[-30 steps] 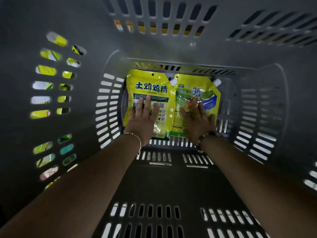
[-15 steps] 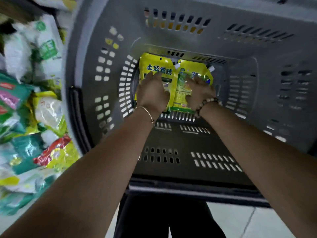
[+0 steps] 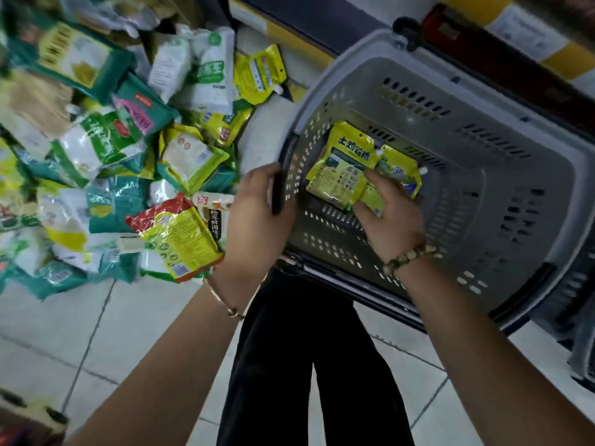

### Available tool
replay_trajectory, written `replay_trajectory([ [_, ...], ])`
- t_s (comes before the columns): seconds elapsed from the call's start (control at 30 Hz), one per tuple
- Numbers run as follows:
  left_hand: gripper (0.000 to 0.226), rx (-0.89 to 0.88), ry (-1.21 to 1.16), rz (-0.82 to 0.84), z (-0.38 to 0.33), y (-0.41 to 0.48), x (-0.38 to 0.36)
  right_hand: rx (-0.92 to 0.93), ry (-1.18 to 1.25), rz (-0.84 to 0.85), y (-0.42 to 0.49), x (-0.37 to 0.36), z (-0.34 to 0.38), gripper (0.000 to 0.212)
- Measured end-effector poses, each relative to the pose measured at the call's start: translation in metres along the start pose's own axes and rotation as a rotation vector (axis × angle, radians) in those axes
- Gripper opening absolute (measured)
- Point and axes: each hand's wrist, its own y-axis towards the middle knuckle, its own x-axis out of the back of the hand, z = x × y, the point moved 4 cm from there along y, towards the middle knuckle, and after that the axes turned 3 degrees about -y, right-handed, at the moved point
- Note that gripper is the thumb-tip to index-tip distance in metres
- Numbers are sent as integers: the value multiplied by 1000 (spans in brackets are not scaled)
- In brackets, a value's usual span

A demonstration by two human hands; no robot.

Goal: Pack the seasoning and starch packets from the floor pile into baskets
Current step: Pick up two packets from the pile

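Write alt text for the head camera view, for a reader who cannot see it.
Two yellow packets lie together in a grey basket. The person's right hand is over them with curled fingers, and the left hand grips the basket's left edge. A pile of green, white and yellow packets lies on the tiled floor to the left.

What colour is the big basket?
The basket is grey, best seen in the head view.

Left hand (image 3: 257, 217): I see it off the chicken-essence pouch (image 3: 344, 169), now gripping the basket (image 3: 476, 101) at its left rim.
Right hand (image 3: 391, 217): lifted, fingers curled over the spouted pouch (image 3: 402, 170), no longer flat.
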Motion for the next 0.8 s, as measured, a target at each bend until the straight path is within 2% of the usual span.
replay_trajectory([
  [0.2,48,219,-132,-163,79,-30,52,172,151,-69,-27,-49,70,45],
  [0.4,48,362,-169,-190,176,-50,77,300,254,10,-45,-145,119,39],
  [0.57,49,501,-183,-158,261,-66,77,118,197,192,-35,-236,109,36],
  [0.8,49,658,-211,-141,356,-76,69,-39,-50,411,-10,-329,70,34],
])
